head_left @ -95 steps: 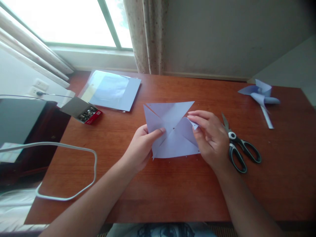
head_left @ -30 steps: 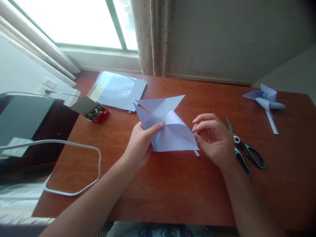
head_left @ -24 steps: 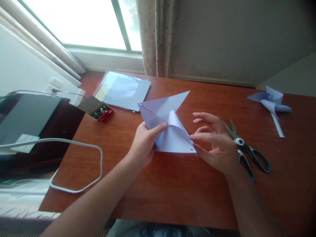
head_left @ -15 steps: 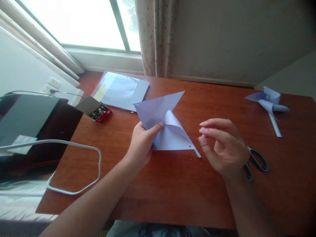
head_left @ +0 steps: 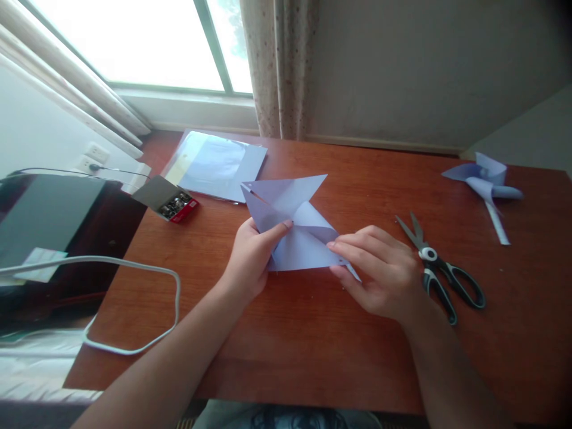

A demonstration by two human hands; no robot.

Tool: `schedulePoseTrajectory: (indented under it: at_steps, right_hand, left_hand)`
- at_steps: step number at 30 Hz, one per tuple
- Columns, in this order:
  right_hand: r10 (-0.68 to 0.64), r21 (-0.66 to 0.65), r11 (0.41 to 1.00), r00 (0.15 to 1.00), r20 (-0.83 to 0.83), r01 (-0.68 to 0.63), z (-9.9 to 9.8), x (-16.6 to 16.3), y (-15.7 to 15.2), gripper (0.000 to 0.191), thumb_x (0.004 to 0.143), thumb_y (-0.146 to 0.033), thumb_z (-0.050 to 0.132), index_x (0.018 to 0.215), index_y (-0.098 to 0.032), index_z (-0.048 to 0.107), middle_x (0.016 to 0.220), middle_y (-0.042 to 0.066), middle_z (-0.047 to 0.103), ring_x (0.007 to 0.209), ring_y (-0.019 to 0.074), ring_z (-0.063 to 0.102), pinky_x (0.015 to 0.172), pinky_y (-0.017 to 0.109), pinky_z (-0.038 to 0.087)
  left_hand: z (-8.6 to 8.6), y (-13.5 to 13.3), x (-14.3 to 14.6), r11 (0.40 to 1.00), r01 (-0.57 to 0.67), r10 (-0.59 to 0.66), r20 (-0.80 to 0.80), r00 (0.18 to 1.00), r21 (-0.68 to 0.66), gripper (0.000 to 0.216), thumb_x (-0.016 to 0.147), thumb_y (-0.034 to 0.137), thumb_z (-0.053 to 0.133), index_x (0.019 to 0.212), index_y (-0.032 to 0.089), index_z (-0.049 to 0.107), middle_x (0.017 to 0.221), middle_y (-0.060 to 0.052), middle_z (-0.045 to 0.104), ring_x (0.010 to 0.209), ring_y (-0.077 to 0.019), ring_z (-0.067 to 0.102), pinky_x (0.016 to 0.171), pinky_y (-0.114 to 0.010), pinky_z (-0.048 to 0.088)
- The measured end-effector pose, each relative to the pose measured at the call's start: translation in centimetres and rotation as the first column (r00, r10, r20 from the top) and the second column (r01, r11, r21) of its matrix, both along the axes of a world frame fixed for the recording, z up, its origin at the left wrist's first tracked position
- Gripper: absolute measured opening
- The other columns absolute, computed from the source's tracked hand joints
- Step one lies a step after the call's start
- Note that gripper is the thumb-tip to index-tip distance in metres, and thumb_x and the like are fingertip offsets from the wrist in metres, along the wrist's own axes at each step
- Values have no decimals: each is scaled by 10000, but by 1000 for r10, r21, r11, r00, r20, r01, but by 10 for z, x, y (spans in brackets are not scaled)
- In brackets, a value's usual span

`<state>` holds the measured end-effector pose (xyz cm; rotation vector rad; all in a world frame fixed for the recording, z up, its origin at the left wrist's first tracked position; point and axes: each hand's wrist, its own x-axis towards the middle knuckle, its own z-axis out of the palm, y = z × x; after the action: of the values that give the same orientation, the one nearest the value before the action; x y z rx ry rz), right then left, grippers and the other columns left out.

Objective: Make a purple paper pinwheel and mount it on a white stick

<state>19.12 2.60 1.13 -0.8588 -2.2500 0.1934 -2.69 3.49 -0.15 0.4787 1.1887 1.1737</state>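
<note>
A pale purple paper pinwheel [head_left: 297, 253], with slit corners and one blade curled inward, is held above the desk. My left hand [head_left: 252, 256] grips its left side, thumb pressed on top near the middle. Fingers of my right hand [head_left: 375, 271] pinch the lower right corner, where a small hole shows. A thin rolled paper stick [head_left: 354, 273] pokes out below that corner; the rest of it is hidden behind the sheet. To the right of my right hand lie scissors [head_left: 429, 255] with black and grey handles, blades slightly apart.
A finished paper pinwheel [head_left: 487, 179] on a stick lies at the far right. An open red box [head_left: 179, 205] of small metal pieces stands at the left, by a clear sleeve of paper sheets [head_left: 218, 164]. A white cable [head_left: 176, 298] loops over the left edge of the brown desk [head_left: 313, 351].
My right hand has moved left from the open air and closed on the pinwheel's lower right corner. This uncovers the scissors. My left hand keeps its hold.
</note>
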Motion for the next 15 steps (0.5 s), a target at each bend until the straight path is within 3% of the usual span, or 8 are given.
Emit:
schedulePoseTrajectory:
  at_steps: [3,6,10,15]
  right_hand:
    - [33,-36,999,999,29,-32,-2,2,0,294,883,-221,757,1171,-200,701,1070,89,767,915,230,685,806,397,594]
    - [38,-84,996,999,-16,-39,-3,0,0,260,903,-85,673,1113,-231,720,1030,54,769,901,201,678,783,364,587]
    - [-45,-78,996,993,-107,36,3,-8,-3,229,890,-44,676,980,-242,747,915,41,746,845,191,618,734,353,559]
    - [-79,-76,995,988,-136,69,10,-15,-9,152,859,-104,733,869,-255,746,1147,83,697,1129,282,579,951,509,540]
  left_hand:
    - [0,1,-3,1000,6,-6,36,999,-1,443,632,316,928,995,143,743,900,-80,808,754,-232,735,718,-313,563]
    - [-1,1,-2,1000,11,-11,37,999,-3,436,638,317,921,996,138,748,888,-82,806,741,-233,734,705,-314,562]
    - [-4,-2,1,999,-9,11,-55,998,30,362,673,321,902,956,152,750,891,-57,800,741,-205,706,695,-291,546]
    - [-4,-7,8,994,62,-34,-277,960,93,216,712,312,858,787,162,721,771,-14,746,682,-171,631,630,-252,480]
